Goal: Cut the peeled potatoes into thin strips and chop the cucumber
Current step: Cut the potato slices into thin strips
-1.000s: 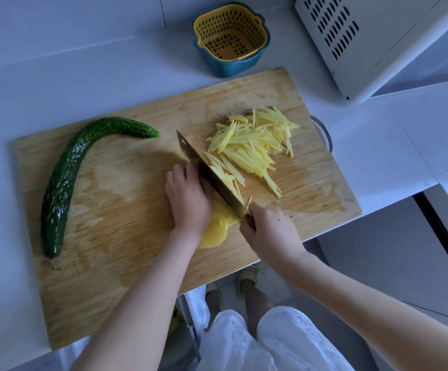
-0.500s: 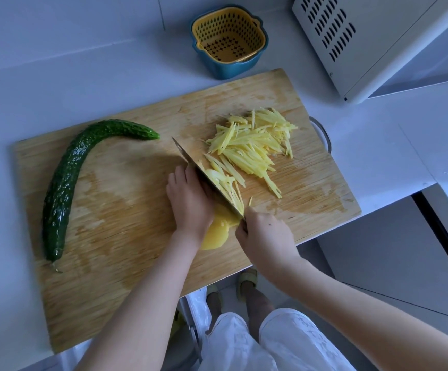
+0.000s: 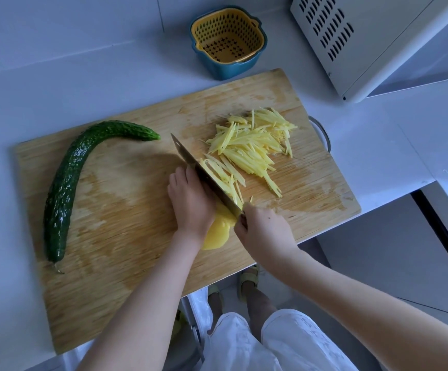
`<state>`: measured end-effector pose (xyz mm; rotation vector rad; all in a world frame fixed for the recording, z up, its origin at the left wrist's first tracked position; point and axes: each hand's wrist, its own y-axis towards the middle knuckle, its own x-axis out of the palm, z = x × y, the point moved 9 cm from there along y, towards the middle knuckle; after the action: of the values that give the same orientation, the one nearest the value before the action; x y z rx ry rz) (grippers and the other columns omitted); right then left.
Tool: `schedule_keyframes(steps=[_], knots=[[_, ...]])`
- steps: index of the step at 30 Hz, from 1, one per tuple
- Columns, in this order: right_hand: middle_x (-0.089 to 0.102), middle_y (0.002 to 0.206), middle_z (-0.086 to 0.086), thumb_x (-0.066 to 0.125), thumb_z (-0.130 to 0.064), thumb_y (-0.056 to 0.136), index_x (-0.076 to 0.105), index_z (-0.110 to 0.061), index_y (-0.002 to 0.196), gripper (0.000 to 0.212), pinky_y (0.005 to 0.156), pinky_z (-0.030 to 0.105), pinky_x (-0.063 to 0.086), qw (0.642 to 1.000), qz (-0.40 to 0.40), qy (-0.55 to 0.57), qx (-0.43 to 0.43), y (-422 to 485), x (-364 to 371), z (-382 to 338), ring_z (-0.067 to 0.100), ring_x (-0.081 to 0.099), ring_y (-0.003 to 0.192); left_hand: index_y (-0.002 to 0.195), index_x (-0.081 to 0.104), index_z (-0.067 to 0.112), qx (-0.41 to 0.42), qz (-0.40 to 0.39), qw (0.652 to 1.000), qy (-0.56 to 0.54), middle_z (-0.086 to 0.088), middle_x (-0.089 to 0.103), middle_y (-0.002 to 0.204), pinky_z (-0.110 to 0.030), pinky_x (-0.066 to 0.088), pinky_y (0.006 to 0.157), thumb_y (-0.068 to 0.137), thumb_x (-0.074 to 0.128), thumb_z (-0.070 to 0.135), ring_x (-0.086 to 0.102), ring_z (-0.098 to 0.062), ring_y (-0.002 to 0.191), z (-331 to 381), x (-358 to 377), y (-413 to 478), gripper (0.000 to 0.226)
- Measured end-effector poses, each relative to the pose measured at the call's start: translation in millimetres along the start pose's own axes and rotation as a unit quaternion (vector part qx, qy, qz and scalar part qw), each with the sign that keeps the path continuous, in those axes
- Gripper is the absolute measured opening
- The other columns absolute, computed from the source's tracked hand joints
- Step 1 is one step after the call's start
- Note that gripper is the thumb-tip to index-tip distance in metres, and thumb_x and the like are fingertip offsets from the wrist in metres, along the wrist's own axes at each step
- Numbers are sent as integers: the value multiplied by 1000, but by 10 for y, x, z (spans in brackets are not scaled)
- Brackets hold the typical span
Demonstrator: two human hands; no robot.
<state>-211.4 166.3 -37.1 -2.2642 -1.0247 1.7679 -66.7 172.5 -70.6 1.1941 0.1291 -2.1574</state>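
Far left of the cutting board (image 3: pixel 126 215): one whole cucumber (image 3: pixel 65 183), curved and uncut, lying well apart from the work; leave it until the potato is finished. Centre, toward the near edge: your left hand (image 3: pixel 190 202), fingers curled down over the potato stack (image 3: pixel 218 232) and clamping it to the wood, with only the yellow near end showing past the palm. Tuck those fingertips behind the knuckles and let the knuckles guide the flat of the blade. Just beside it: the knife (image 3: pixel 204 172), set diagonally, tip pointing away from you, its flat against the left knuckles and its edge down at the stack. Handle end: your right hand (image 3: pixel 265 232), closed round the handle, which is hidden inside the fist. Step the left hand back evenly after each stroke so the strips match in width, and slow down as the stack shrinks, since a short remainder looks likely to slip. Right of the blade: the cut strips (image 3: pixel 252 148), a loose heap reaching the knife's side. Beyond the board, on the counter (image 3: pixel 56 76): an empty yellow colander (image 3: pixel 228 41) nested in a blue bowl, then a white vented appliance (image 3: pixel 364 36).
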Motion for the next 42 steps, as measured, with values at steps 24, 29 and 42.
schedule_keyframes(steps=[24, 29, 42], knots=[[38, 59, 0, 39, -23, 94, 26, -19, 65, 32, 46, 27, 25, 1000, 5, -3, -1, -373, -66, 115, 18, 35, 51, 83, 53, 1, 13, -6, 999, 42, -18, 54, 81, -41, 40, 73, 74, 55, -9, 50, -35, 76, -25, 61, -2, 13], [38, 58, 0, 39, -17, 93, 33, -14, 69, 25, 44, 26, 28, 1000, 13, 15, -10, 47, 15, -33, 20, 38, 52, 85, 53, -2, 20, 31, 999, 2, -22, 52, 81, -40, 39, 66, 78, 44, -4, 47, -36, 71, 33, -57, -35, 11], [40, 60, 0, 40, -19, 93, 36, -14, 70, 24, 49, 28, 34, 1000, 1, 23, 3, -20, 38, -3, 21, 41, 54, 84, 53, -1, -1, 16, 1000, 10, -21, 52, 82, -34, 32, 65, 81, 47, -7, 46, -34, 70, -4, -36, -33, 9]])
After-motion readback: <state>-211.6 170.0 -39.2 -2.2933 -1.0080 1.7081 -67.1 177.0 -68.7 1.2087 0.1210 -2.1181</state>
